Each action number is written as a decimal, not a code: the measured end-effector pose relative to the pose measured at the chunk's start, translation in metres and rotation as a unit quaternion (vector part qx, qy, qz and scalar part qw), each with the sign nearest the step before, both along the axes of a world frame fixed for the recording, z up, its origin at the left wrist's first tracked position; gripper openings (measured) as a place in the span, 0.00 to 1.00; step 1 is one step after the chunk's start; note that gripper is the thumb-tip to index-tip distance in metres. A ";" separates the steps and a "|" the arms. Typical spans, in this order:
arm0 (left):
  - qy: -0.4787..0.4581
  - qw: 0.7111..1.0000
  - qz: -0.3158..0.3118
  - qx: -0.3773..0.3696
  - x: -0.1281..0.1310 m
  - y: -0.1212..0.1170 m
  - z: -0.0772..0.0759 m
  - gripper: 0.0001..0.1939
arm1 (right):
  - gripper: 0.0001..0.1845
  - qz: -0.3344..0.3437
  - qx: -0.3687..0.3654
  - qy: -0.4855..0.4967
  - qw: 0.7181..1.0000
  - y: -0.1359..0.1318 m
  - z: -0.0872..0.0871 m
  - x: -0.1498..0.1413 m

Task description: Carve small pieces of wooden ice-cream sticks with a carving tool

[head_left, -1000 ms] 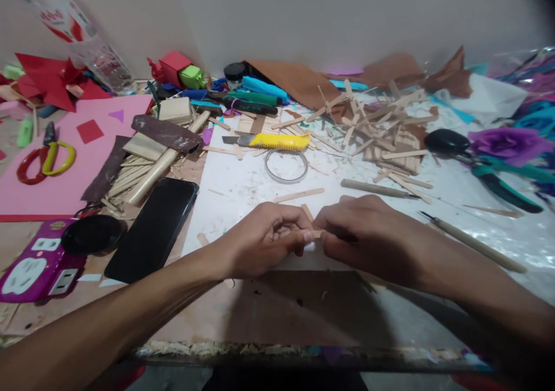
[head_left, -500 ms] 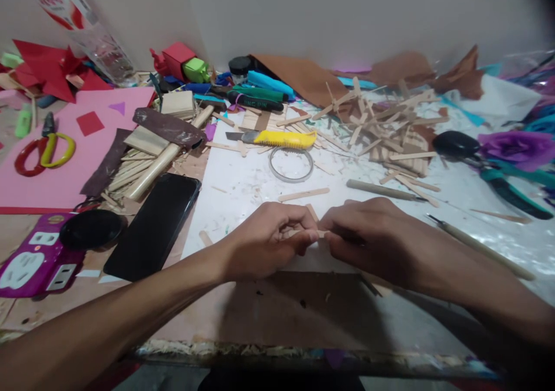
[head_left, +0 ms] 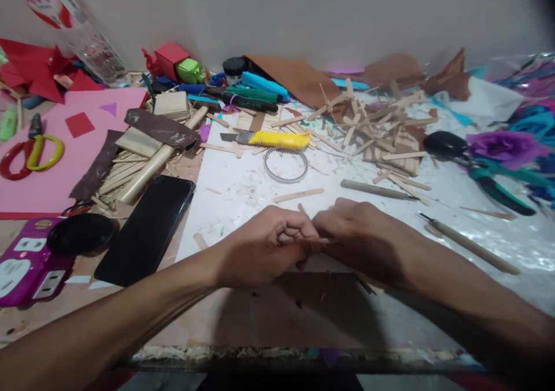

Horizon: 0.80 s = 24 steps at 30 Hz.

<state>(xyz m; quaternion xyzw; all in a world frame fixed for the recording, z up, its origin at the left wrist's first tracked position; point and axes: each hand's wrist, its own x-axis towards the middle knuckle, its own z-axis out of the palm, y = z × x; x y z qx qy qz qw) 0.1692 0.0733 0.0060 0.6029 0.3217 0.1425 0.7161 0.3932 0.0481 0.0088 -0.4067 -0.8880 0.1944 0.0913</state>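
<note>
My left hand [head_left: 273,240] and my right hand [head_left: 359,232] meet over the near edge of the white paper [head_left: 243,188]. Both are closed, pinching a small pale piece of wooden craft stick [head_left: 324,241] between their fingertips. Most of that piece is hidden by the fingers. Just beyond the hands lies a whole craft stick [head_left: 299,195], flat on the paper. A grey ring [head_left: 285,178] and a yellow utility knife [head_left: 277,139] with its blade out rest farther back. To the right are two slim wooden-handled carving tools [head_left: 377,190].
A pile of craft sticks [head_left: 359,113] stands at the back. Pliers with teal handles [head_left: 503,191] lie right. On the left are a black phone [head_left: 147,229], a purple power socket [head_left: 30,258], scissors [head_left: 34,151] on pink sheets, and a bundle of bamboo sticks [head_left: 130,174].
My hands have drawn closer together and tilted slightly, covering more of the craft stick piece. The whole scene has shifted a little left as the camera turned.
</note>
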 end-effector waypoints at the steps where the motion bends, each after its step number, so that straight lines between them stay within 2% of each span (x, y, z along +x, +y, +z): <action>1: 0.004 1.000 0.002 0.000 0.000 0.000 0.001 0.10 | 0.09 0.003 -0.007 -0.006 1.000 0.000 -0.001 0.002; 4: 0.013 1.000 0.015 -0.005 -0.001 0.001 0.000 0.10 | 0.07 0.002 -0.001 -0.003 1.000 -0.002 0.002 0.004; 10: 0.024 0.999 0.040 -0.029 -0.003 0.005 -0.006 0.11 | 0.06 0.016 0.033 0.038 0.999 0.000 0.020 0.004; 13: 0.033 0.997 0.060 -0.031 -0.002 0.005 -0.008 0.14 | 0.10 0.027 0.048 0.030 0.998 0.004 0.025 0.006; 17: 0.002 0.995 0.097 -0.035 -0.001 0.004 -0.010 0.14 | 0.19 0.035 0.065 0.006 0.997 0.007 0.022 0.010; 21: 0.017 0.994 0.112 0.008 0.000 0.001 -0.011 0.13 | 0.20 0.030 0.038 0.009 0.999 0.010 0.021 0.012; 24: 0.031 0.993 0.111 0.010 0.000 0.000 -0.008 0.16 | 0.19 0.023 -0.006 0.034 0.999 0.011 0.026 0.013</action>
